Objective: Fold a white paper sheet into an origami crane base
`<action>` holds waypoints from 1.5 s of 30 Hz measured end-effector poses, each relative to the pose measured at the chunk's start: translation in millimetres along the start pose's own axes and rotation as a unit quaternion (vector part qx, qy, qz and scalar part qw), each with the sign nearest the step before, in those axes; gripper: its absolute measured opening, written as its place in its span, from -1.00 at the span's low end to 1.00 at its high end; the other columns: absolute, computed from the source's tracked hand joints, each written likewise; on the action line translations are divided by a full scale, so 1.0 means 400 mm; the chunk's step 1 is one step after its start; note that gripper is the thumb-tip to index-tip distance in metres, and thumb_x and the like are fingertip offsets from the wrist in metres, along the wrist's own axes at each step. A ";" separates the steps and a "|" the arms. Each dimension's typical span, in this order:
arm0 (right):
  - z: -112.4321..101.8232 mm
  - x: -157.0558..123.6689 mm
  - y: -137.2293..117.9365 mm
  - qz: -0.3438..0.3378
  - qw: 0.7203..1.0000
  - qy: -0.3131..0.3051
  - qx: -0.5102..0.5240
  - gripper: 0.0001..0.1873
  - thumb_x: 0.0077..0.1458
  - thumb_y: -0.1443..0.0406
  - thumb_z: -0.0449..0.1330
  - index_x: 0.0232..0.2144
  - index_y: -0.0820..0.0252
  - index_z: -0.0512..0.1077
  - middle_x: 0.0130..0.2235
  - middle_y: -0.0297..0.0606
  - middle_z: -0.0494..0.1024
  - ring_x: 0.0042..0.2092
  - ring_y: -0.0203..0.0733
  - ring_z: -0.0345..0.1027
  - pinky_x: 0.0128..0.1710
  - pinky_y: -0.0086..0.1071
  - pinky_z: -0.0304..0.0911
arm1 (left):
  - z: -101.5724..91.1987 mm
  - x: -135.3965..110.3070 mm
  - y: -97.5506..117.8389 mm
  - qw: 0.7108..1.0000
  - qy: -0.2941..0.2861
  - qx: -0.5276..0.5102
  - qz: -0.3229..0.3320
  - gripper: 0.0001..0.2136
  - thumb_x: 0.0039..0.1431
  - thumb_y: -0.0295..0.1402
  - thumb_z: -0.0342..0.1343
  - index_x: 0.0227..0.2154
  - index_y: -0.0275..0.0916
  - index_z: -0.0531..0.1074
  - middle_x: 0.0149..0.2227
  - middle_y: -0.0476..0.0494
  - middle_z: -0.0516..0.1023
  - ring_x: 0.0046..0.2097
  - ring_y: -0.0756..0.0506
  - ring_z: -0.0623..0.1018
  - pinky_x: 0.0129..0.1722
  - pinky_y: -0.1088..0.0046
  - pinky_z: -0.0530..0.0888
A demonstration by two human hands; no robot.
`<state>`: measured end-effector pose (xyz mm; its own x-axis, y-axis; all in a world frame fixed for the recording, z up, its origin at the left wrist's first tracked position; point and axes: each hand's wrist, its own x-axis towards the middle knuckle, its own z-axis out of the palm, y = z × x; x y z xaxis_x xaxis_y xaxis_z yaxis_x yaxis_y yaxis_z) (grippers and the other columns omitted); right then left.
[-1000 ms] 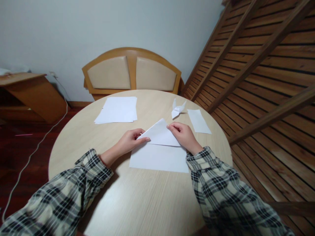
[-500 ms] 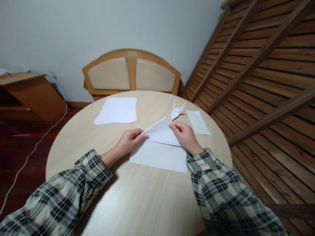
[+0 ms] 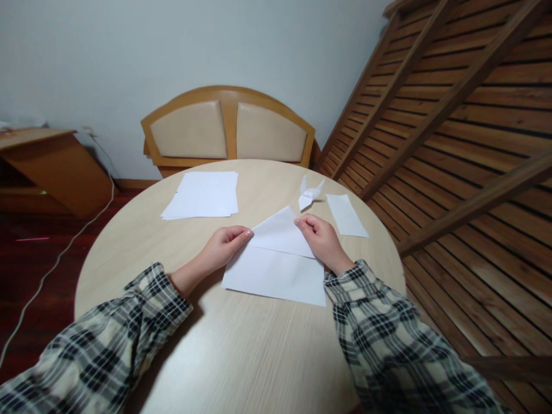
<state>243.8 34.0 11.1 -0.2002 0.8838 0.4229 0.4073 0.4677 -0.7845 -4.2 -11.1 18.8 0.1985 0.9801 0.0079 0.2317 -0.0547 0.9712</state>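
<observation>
A white sheet of paper (image 3: pixel 276 276) lies before me with its far part folded over into a slanted flap that comes to a point at the back. My left hand (image 3: pixel 226 244) pinches the folded edge on the left between thumb and fingers. On the right, my right hand (image 3: pixel 319 237) grips the flap's other edge, thumb and forefinger pressed together. Just beyond the right hand stands a folded white paper crane (image 3: pixel 307 197), two points sticking up. A narrow white paper strip (image 3: pixel 347 215) lies flat to its right.
A stack of white paper (image 3: pixel 204 194) lies at the back left of the round table (image 3: pixel 241 356). Behind the table is a padded wooden headboard (image 3: pixel 233 129). Slatted wood (image 3: pixel 466 172) leans along the right side. A white cable (image 3: pixel 64 259) runs over the floor at left.
My left thumb has slid slightly left and back to the flap's edge. The sheet's near edge has shifted a little toward me. My right hand keeps its grip.
</observation>
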 end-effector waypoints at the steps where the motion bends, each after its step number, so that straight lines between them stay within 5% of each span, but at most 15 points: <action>1: 0.000 0.000 0.001 0.000 1.000 -0.001 -0.001 -0.71 0.19 0.12 0.09 -0.45 0.18 0.40 -0.45 -0.30 0.42 -0.37 -0.21 0.25 -0.37 -0.37 0.12 | 0.000 0.000 0.001 1.000 0.003 -0.005 -0.003 -0.71 0.15 -0.12 0.10 -0.38 -0.28 0.50 -0.45 -0.09 0.48 -0.48 0.00 0.40 -0.55 0.50 0.33; 28: 0.009 -0.010 0.002 0.024 0.999 -0.041 0.002 -0.58 0.18 0.02 0.08 -0.56 0.18 0.32 -0.53 -0.38 0.23 -0.46 -0.27 0.09 -0.47 -0.37 -0.02 | -0.023 0.021 -0.030 0.995 0.068 0.039 0.062 -0.72 0.15 -0.16 0.06 -0.49 -0.28 0.41 -0.50 -0.05 0.37 -0.46 0.01 0.33 -0.48 0.48 0.28; 40: 0.017 -0.009 -0.005 0.028 1.000 -0.002 -0.008 -0.59 0.15 0.01 0.11 -0.55 0.18 0.36 -0.54 -0.34 0.30 -0.45 -0.25 0.13 -0.45 -0.36 0.03 | -0.035 0.026 -0.030 0.996 0.067 0.031 0.052 -0.73 0.13 -0.14 0.07 -0.51 -0.25 0.39 -0.51 -0.06 0.37 -0.47 0.00 0.33 -0.51 0.47 0.29; 45: 0.010 -0.005 0.010 0.065 0.994 -0.084 0.037 -0.49 0.11 -0.11 0.09 -0.57 0.18 0.32 -0.55 -0.37 0.25 -0.47 -0.27 0.09 -0.46 -0.37 0.03 | -0.039 0.022 -0.025 0.996 0.045 0.053 0.051 -0.72 0.12 -0.13 0.07 -0.47 -0.26 0.43 -0.48 -0.08 0.41 -0.44 -0.02 0.36 -0.49 0.48 0.32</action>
<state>242.4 34.4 5.2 -0.2978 0.9243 0.2388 0.3745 0.3432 -0.8614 -19.8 1.1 12.7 0.1415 0.9813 0.1304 0.3154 -0.1696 0.9337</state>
